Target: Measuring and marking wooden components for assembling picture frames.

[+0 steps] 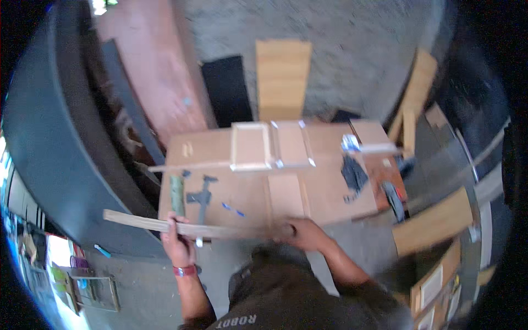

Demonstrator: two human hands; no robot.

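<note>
A long, thin wooden strip (137,221) lies across in front of me, over the near edge of the table. My left hand (179,245), with a red band at its wrist, is closed round it left of the middle. At the strip's right end, smeared by motion, my right hand (305,234) has its fingers curled on the wood. Just beyond my left hand are a green cylinder (176,195) and a grey T-shaped tool (203,198). Two small blue items (232,209) lie to their right. A flat board with light side strips (286,195) rests beyond my right hand.
Two pale rectangular frames (250,146) and another long strip (192,166) lie on the brown tabletop (330,192). Toward its right end are a dark cloth (353,173) and a grey-and-red power tool (393,201). Boards (283,77) lean beyond it; more planks (434,220) stand right.
</note>
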